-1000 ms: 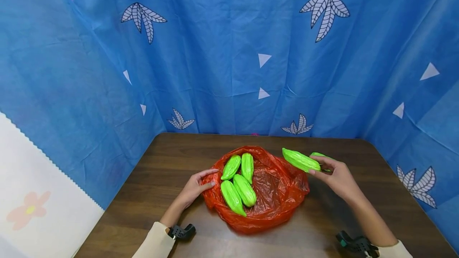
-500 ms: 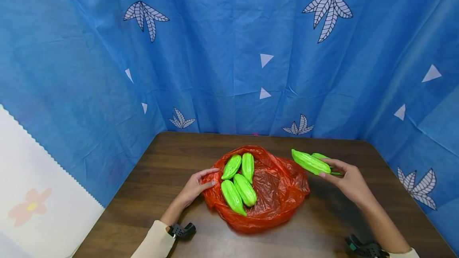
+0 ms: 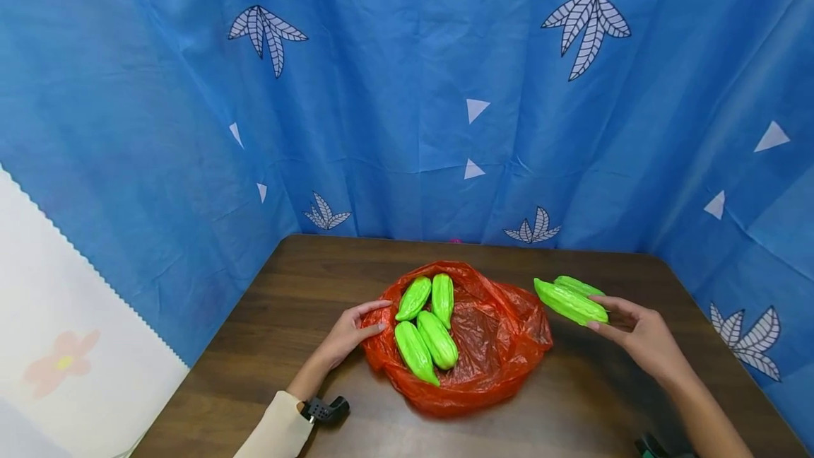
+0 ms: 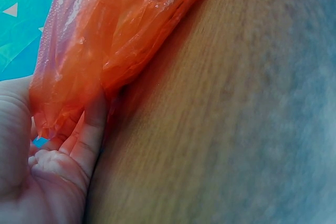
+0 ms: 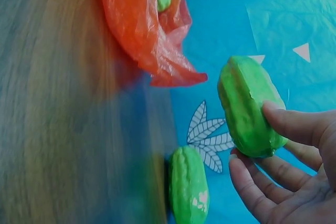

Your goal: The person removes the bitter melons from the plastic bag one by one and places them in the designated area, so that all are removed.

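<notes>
Clock directions refer to the head view, with the bag's centre as the dial's centre unless stated.

Step in hand (judged): one gourd is being handled between bag and table; whether it is going in or coming out cannot be told.

Right hand: between 2 and 3 o'clock, outside the bag. Thumb and fingers grip the held gourd near its blunt end.

Left hand: at 9 o'clock. Thumb and fingers pinch the bag's edge, with film between them in the left wrist view.

Held gourd: between 2 and 3 o'clock, beyond the bag's edge, apparently raised off the table. Long axis: 10 to 4 o'clock on its own dial. Narrow tip to 10, blunt end to 4. In the right wrist view the axis runs 11 to 5.

Loose gourd: behind the held gourd, partly hidden, and apart from it in the right wrist view.

In the bag: four gourds, from 8 to 11 o'clock.

Next move (judged): calls for a steady grip, the held gourd kept clear of the loose gourd, and the bag's edge held in place.
</notes>
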A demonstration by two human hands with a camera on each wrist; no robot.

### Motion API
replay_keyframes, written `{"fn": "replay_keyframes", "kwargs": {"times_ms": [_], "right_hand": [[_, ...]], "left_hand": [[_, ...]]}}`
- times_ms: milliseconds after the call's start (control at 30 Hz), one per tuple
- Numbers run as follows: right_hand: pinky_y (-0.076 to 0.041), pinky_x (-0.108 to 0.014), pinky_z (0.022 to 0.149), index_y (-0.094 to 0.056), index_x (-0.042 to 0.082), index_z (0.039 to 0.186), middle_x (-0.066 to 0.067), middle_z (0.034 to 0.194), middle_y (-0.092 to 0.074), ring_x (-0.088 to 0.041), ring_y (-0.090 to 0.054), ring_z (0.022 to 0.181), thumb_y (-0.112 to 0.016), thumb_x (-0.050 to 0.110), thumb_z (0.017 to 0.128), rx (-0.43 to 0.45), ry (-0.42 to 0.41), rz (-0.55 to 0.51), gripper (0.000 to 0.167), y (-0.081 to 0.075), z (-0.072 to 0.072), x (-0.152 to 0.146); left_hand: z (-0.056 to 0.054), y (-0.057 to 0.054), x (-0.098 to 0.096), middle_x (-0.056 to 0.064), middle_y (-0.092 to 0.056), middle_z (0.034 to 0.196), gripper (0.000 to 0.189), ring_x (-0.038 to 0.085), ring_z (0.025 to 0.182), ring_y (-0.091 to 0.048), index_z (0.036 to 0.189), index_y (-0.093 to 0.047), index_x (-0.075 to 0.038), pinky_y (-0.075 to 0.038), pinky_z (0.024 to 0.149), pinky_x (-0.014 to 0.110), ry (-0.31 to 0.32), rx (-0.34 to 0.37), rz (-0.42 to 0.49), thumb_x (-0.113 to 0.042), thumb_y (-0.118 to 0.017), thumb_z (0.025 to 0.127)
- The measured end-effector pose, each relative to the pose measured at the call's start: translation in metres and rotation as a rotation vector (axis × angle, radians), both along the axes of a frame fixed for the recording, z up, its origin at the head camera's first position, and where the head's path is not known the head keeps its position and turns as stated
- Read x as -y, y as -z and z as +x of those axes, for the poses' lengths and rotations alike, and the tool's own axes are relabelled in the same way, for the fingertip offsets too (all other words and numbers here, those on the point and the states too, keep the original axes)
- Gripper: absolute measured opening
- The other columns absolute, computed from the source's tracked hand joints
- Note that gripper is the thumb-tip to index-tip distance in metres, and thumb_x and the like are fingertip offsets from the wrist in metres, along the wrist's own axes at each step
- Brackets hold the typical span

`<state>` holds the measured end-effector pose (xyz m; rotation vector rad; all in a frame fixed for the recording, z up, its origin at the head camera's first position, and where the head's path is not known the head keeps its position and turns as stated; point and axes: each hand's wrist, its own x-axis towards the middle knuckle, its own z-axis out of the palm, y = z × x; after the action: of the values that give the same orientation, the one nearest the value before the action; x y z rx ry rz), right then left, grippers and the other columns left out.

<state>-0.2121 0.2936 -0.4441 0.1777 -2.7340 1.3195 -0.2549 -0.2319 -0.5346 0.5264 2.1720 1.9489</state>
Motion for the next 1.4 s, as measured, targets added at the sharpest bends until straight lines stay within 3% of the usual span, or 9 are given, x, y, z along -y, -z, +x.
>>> {"fn": "replay_keyframes", "kwargs": {"times_ms": [333,533,700,1067,1400], "right_hand": [[-0.058,-0.026,0.070,-0.058,0.000,0.140,-0.026,0.131,-0.060,0.010,-0.059,0.090,-0.075,0.028,0.094,-0.009,-0.004,0.015,0.057,0.013,0.005,-0.019],[-0.060,-0.031,0.073,-0.057,-0.002,0.140,-0.014,0.125,-0.064,0.008,-0.061,0.090,-0.076,0.030,0.093,0.016,0.006,0.001,0.060,0.017,0.007,-0.029],[-0.060,-0.031,0.074,-0.056,-0.002,0.142,-0.024,0.129,-0.061,0.009,-0.060,0.090,-0.075,0.032,0.093,0.038,0.016,0.006,0.062,0.020,0.008,-0.036],[-0.059,-0.030,0.072,-0.056,-0.002,0.142,-0.023,0.129,-0.062,0.011,-0.058,0.090,-0.076,0.034,0.092,0.065,0.030,0.017,0.065,0.030,0.007,-0.052],[-0.059,-0.029,0.072,-0.056,-0.002,0.141,0.001,0.123,-0.063,0.013,-0.057,0.092,-0.077,0.037,0.091,0.091,0.024,0.026,0.067,0.040,0.003,-0.064]], "left_hand": [[-0.001,0.003,-0.001,0.028,-0.051,0.144,0.049,0.016,0.104,-0.068,0.144,-0.053,0.001,-0.059,0.084,0.030,0.003,-0.019,0.016,-0.006,-0.066,0.098],[-0.001,0.003,0.000,0.028,-0.051,0.143,0.048,0.015,0.100,-0.069,0.144,-0.053,0.002,-0.059,0.082,0.030,0.005,-0.027,0.023,-0.005,-0.066,0.098],[0.000,0.002,0.000,0.028,-0.052,0.142,0.048,0.017,0.100,-0.070,0.145,-0.052,0.001,-0.060,0.082,0.032,0.008,-0.017,0.028,-0.006,-0.065,0.098],[0.001,0.002,-0.001,0.028,-0.051,0.144,0.048,0.018,0.101,-0.070,0.144,-0.054,0.000,-0.060,0.083,0.031,-0.001,-0.013,0.009,-0.007,-0.066,0.098],[0.001,0.002,-0.001,0.027,-0.051,0.145,0.048,0.021,0.104,-0.069,0.144,-0.054,-0.001,-0.059,0.085,0.032,-0.005,-0.011,0.005,-0.008,-0.066,0.099]]}}
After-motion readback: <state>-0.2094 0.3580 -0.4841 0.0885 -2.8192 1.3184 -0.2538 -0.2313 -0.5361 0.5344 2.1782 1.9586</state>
